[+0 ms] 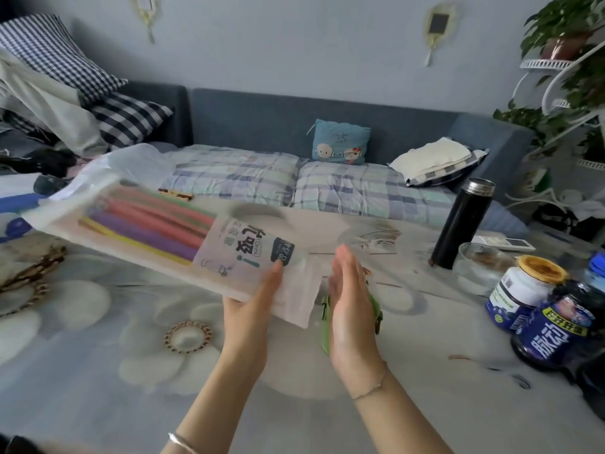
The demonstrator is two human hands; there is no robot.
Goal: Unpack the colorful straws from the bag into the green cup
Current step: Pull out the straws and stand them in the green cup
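Observation:
A long frosted plastic bag (183, 224) with a printed label is held above the table, slanting up to the left. Inside it lie colorful straws (147, 221) in red, purple, yellow and green. My left hand (252, 299) grips the bag's near end from below, thumb on top. My right hand (352, 309) is flat and open beside that end, fingers pointing up, holding nothing. The green cup (325, 319) stands on the table right behind my right hand, mostly hidden; only its rim edges show.
A black thermos (461, 224) stands at the right, with a glass bowl (481, 267), a yellow-lidded jar (523, 290) and a dark blue bottle (553, 332) near the right edge. The flowered tablecloth (131, 355) covers the table. A sofa bed lies beyond.

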